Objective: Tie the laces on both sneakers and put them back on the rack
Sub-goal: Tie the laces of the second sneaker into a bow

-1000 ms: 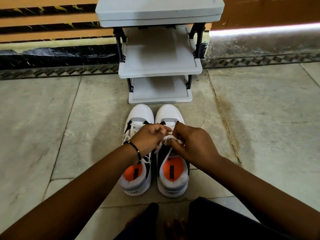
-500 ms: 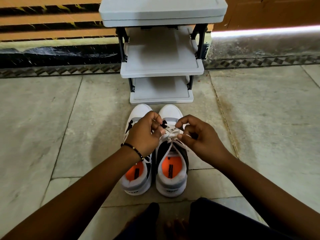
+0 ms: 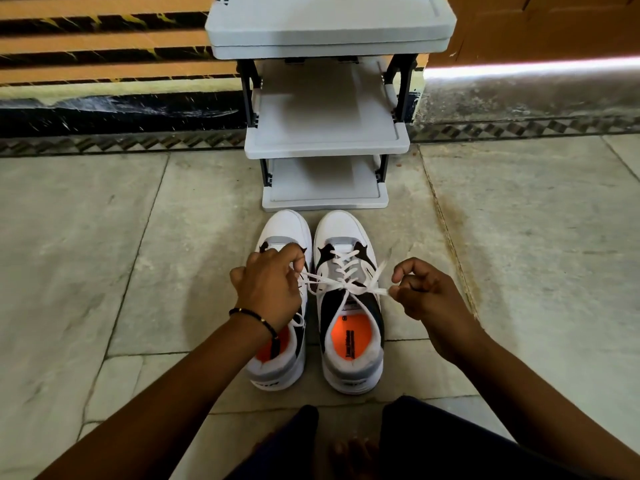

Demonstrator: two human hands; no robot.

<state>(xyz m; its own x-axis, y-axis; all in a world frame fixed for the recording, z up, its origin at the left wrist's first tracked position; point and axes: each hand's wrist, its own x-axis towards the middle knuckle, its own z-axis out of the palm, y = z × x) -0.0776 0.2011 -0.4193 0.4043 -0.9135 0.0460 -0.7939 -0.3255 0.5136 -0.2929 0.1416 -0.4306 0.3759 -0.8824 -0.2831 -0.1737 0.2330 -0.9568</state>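
Two white, grey and black sneakers with orange insoles stand side by side on the floor, toes toward the rack. The right sneaker has its white laces drawn out sideways across the tongue, crossing at a knot in the middle. My left hand pinches the lace end on the left, above the left sneaker, which it partly hides. My right hand pinches the lace end on the right. The grey three-shelf rack stands just beyond the toes, with nothing on its shelves.
Stone floor slabs spread to both sides. A wall with a dark skirting runs behind the rack. My dark-clad knees and a bare foot sit at the bottom edge.
My hands were together over the right sneaker's tongue; they have moved apart sideways, drawing the laces taut.
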